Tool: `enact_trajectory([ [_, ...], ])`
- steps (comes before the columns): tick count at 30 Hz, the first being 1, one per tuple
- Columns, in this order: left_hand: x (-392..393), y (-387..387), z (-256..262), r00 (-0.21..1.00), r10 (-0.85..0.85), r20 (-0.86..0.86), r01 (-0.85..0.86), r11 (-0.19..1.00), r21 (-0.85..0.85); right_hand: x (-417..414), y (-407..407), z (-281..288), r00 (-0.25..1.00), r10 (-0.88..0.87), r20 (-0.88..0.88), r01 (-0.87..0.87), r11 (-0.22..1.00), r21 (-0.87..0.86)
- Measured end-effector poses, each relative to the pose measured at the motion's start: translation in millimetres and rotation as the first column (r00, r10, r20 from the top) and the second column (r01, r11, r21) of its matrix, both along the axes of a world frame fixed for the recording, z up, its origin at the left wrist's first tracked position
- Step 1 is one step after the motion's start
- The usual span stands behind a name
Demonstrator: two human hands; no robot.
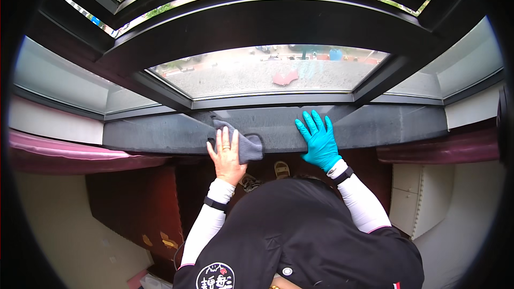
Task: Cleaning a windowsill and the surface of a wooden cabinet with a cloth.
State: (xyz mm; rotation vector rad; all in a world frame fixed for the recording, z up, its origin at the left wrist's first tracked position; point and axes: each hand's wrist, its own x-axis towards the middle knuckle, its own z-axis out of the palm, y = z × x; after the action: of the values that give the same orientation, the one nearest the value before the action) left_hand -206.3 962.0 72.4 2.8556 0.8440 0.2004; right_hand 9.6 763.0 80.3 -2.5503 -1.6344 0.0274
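Observation:
My left hand (227, 156), bare with a ring on one finger, lies on a grey cloth (251, 147) and presses it against the dark stone windowsill (277, 128). The cloth spreads out to the right of the fingers and reaches the sill's front edge. My right hand (321, 142) wears a turquoise rubber glove. Its fingers are spread on the sill, to the right of the cloth, with nothing held. White sleeves and black wrist straps cover both forearms.
A dark-framed window (273, 101) rises behind the sill. Pink curtains hang at the left (72, 152) and right (437, 144). Below are a reddish-brown wooden panel (132, 204) with chipped patches, a white cabinet (405, 196) and a slipper (282, 169).

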Motion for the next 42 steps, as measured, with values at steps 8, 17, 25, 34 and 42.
enact_trajectory([
  [8, -83, 101, -16, 0.945, 0.302, -0.124, -0.269, 0.935, 0.233, -2, 1, 1, 1.000, 0.004, -0.007, -0.004, 1.000, 0.002],
  [17, -152, 191, -38, 0.810, 0.575, -0.117, -0.536, 0.806, 0.252, -2, 2, 1, 1.000, 0.013, 0.009, -0.013, 1.000, -0.017],
  [25, -29, 38, 6, 0.996, -0.090, 0.029, 0.088, 0.995, 0.041, -2, 0, -1, 1.000, 0.001, 0.010, -0.001, 1.000, 0.011],
  [34, -21, 53, -1, 0.982, -0.168, 0.081, 0.167, 0.986, 0.018, 0, 1, -3, 1.000, -0.005, -0.005, 0.005, 1.000, -0.016],
  [42, -96, 217, -19, 0.869, 0.417, 0.267, -0.227, 0.816, -0.532, -2, 2, 1, 1.000, 0.004, 0.012, -0.005, 1.000, 0.018],
])
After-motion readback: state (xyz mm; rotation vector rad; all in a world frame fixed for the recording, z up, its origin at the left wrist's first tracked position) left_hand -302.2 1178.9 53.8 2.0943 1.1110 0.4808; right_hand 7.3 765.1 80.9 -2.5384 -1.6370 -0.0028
